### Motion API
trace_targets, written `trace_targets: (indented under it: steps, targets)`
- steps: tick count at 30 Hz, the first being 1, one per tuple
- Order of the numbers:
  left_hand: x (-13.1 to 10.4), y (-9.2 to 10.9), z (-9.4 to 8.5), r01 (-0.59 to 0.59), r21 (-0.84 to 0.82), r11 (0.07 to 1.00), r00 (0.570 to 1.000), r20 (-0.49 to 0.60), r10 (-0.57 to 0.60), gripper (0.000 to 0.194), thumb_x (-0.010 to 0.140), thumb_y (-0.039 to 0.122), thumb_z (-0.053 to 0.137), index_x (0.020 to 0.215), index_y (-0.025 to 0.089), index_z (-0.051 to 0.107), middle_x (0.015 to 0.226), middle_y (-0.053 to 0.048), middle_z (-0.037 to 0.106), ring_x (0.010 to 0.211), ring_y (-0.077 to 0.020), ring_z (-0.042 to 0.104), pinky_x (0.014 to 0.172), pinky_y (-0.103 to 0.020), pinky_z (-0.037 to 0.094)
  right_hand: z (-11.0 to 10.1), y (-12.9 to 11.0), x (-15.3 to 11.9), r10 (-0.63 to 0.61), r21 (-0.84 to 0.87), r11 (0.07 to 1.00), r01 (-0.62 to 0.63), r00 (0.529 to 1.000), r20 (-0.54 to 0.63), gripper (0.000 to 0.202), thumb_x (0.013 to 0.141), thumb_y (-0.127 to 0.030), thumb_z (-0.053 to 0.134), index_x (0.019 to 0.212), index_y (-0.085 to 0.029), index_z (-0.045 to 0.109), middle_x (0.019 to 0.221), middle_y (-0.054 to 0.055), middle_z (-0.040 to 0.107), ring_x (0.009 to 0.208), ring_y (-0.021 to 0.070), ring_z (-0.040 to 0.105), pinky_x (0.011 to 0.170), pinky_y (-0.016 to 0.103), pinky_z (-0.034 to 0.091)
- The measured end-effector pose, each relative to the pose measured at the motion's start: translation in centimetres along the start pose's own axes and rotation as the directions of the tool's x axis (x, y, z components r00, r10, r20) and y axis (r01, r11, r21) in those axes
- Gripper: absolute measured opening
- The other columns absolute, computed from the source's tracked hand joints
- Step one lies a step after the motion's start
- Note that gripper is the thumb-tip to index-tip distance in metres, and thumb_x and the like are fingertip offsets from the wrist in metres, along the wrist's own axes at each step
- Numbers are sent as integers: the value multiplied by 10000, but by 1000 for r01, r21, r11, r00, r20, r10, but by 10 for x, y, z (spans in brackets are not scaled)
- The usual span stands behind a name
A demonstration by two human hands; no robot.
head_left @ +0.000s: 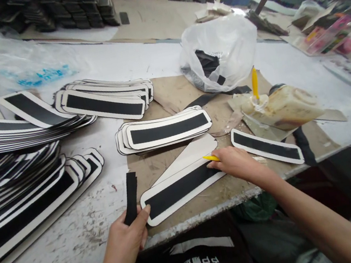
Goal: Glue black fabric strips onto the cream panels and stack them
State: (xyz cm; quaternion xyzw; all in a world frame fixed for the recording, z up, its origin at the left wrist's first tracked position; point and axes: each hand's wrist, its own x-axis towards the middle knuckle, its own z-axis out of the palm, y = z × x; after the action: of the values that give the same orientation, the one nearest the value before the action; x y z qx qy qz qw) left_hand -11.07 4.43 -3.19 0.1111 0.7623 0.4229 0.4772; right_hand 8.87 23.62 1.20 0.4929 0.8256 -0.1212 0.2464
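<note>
The left hand (129,232) pinches a panel's (181,190) end and a black strip (131,194); the right hand (235,162) — angled in from the side — grips a yellow stick (211,158). The panel lies on cardboard (169,90) along the scuffed table's (81,248) near edge — dark stacks (71,10) beyond.

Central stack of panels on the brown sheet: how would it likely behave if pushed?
The stack would probably slip out of line, since its layers sit staggered with no visible binding. The layers look thin, so each is likely light. Being low and flat, it seems unlikely to roll.
</note>
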Motion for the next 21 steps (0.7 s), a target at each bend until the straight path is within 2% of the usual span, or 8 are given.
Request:
trace_targets:
  steps: [10, 15, 18, 21]
  targets:
    - [1, -1, 0, -11, 77, 997, 1000, -8, 12, 419, 599, 577, 623, 661, 185, 488, 301, 81, 348, 342, -73, 266, 389, -191, 206, 4, 2, 5, -20, -27, 999, 20, 1000, -8, 278, 841, -435, 515, 894, -201, 655, 904, 95, 684, 880, 267, 634, 654, 300, 403]
    - [2, -2, 0, -42, 96, 995, 999, -8, 43, 390, 630, 553, 617, 672, 185, 496, 298, 79, 351, 341, -75, 266, 393, -195, 215, 4, 0, 6, 17, -63, 998, -20, 999, -41, 344, 818, -484, 551, 901, -170, 663, 896, 134, 682, 872, 291, 636, 655, 309, 411]
    - [2, -4, 0, -48, 92, 995, 998, -25, 51, 390, 621, 555, 621, 669, 187, 498, 292, 78, 350, 333, -73, 257, 383, -192, 213, 4, 8, -1, 49, -71, 996, -59, 990, -133, 341, 811, -504, 564, 885, -180, 638, 890, 114, 681, 863, 281, 634, 629, 290, 394]
    - [4, -8, 1, -71, 73, 995, 997, -38, 74, 394, 615, 559, 626, 682, 189, 510, 282, 80, 340, 325, -75, 246, 371, -192, 200, 9, 28, -11, 115, -25, 992, -127, 948, -297, 287, 866, -460, 500, 870, -186, 587, 879, 89, 665, 807, 252, 628, 582, 273, 349]
